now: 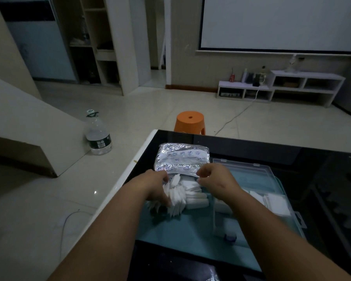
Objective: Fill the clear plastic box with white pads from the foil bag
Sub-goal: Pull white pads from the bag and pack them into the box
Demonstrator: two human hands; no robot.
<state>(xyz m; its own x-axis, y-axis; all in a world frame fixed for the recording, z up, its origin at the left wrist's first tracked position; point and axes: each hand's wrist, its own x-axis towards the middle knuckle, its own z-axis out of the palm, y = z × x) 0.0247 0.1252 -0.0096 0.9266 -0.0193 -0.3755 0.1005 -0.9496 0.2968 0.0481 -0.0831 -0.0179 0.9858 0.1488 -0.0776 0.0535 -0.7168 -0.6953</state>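
**On the dark table, pads heaped at the foil bag's mouth**

At the near left part of the black glass table (251, 147), a foil bag (181, 158) is laid flat, its open mouth turned toward the person. A heap of white pads (182, 196) is spread from that mouth onto a teal mat (180, 230). The heap is gripped by the left hand (154, 187), whose fingers are curled down over the fanned pads. The edge of the bag's mouth is pinched by the right hand (215, 178) between thumb and bent fingers. Just right of the heap, the clear plastic box (280, 181) is set open on the mat, its lid folded back. A small stack of pads (276, 201) is seen in its right part, and the box is far from full. Beyond the table, an orange stool (189, 120) and a large water bottle (97, 134) are stood on the tiled floor.
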